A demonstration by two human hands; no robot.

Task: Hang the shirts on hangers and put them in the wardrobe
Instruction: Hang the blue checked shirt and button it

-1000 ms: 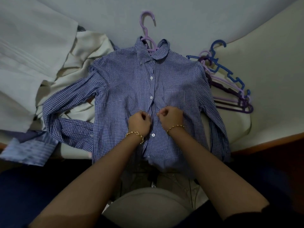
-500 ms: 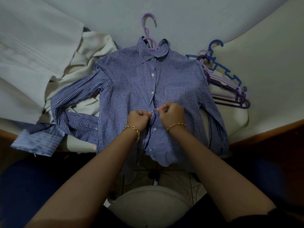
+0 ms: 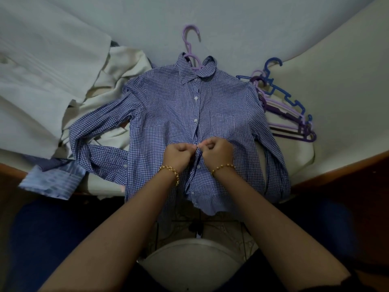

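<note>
Since a second ago, your hands climb the checked shirt [image 3: 168, 114], left hand [image 3: 177, 155] and right hand [image 3: 217, 151] both pinching its placket, lilac hanger [image 3: 190, 47] inside the collar.

Blue checked shirt [image 3: 168, 114] flat on pale bed [image 3: 252, 24], front up, hem hanging over near edge. Lilac hanger [image 3: 190, 42] inside collar, hook pointing far. Left hand [image 3: 179, 153] and right hand [image 3: 217, 149] fisted, pinching placket at mid-front, knuckles nearly touching. Gold bracelets on both wrists. Pile of spare hangers [image 3: 290, 114] just right of shirt, blue and purple. Cream garments [image 3: 117, 81] heaped left, under sleeve. Striped blue cloth [image 3: 52, 182] at near left.
</note>
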